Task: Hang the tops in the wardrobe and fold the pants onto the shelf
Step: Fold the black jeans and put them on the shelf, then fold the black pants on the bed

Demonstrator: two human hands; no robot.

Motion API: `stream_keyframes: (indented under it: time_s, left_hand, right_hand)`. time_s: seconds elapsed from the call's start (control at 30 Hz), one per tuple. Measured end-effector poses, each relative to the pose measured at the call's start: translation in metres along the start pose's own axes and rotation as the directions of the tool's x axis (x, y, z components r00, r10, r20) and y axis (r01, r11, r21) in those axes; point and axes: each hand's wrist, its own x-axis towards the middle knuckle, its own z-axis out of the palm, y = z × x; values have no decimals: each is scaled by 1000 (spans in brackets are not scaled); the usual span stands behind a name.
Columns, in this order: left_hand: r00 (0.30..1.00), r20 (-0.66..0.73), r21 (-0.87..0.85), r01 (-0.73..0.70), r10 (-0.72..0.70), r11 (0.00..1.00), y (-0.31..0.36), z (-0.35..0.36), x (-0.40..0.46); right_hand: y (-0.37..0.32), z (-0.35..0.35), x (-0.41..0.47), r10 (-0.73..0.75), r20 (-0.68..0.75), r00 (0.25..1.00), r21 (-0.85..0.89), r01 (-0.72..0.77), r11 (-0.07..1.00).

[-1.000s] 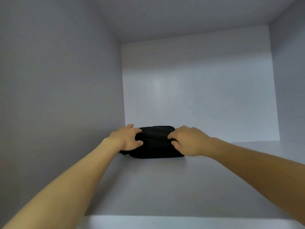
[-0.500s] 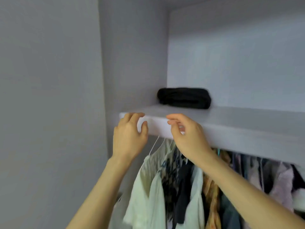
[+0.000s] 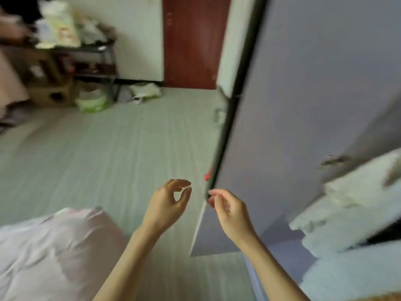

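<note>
Left hand: your left hand (image 3: 168,205) hung in the air at about 6 o'clock in the view, fingers loosely curled, thumb and forefinger nearly meeting in a ring, holding nothing.
Right hand: your right hand (image 3: 229,210) was just to its right, fingers loosely bent and empty, its fingertips (image 3: 212,193) at the lower edge of the wardrobe door (image 3: 303,105); whether they touched that edge I cannot tell through the blur.
Wardrobe door: the grey panel stood open and filled the view from 1 to 4 o'clock, dark along its near edge.
Clothes: a pale pink garment (image 3: 50,253) lay bunched at 8 o'clock, near your left forearm; white fabric (image 3: 355,205) hung at 4 o'clock beside the door. Which of these are tops or pants I cannot tell.
Floor: pale striped flooring (image 3: 112,148) ran from the centre toward 11 o'clock.
Far side: a red-brown door (image 3: 193,42) stood at 12 o'clock, a cluttered shelf rack (image 3: 86,51) at 10 o'clock, a green-and-white bag (image 3: 92,102) on the floor beneath it.
</note>
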Motion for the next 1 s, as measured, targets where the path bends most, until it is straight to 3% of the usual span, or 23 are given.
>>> stream_keyframes:
  time_s: [0.07, 0.17, 0.4, 0.57, 0.67, 0.73, 0.87, 1.0]
  left_hand:
    - [990, -79, 93, 121, -113, 988, -54, -42, 1]
    - [941, -193, 187, 314, -278, 931, -121, -103, 9]
    - [765, -415, 145, 590, -492, 794, -229, -229, 29]
    - [715, -467, 89, 624, -521, 776, -278, -267, 81]
    - [682, -452, 58, 666, -575, 744, -307, -276, 116]
    - [632, -479, 11, 698, -609, 716, -329, -283, 142]
    - [442, -623, -136, 751, -645, 646, -366, -306, 217]
    - [365, -649, -202, 763, -668, 613, -386, -340, 277]
  right_hand:
    - [-7, 69, 26, 44, 187, 981, 0, -45, 999]
    - [-19, 160, 64, 96, 356, 929, -63, -79, 995]
    - [-65, 340, 145, 99, 579, 809, -79, -65, 995]
    - [-73, 407, 217, 118, 685, 719, -109, -58, 992]
    - [-69, 443, 268, 178, 774, 607, -183, -54, 982]
    - [-70, 470, 307, 185, 819, 544, -201, -30, 979]
    - [-87, 523, 398, 152, 885, 440, -205, 76, 976]
    - [-117, 577, 466, 107, 910, 400, -193, 181, 964]
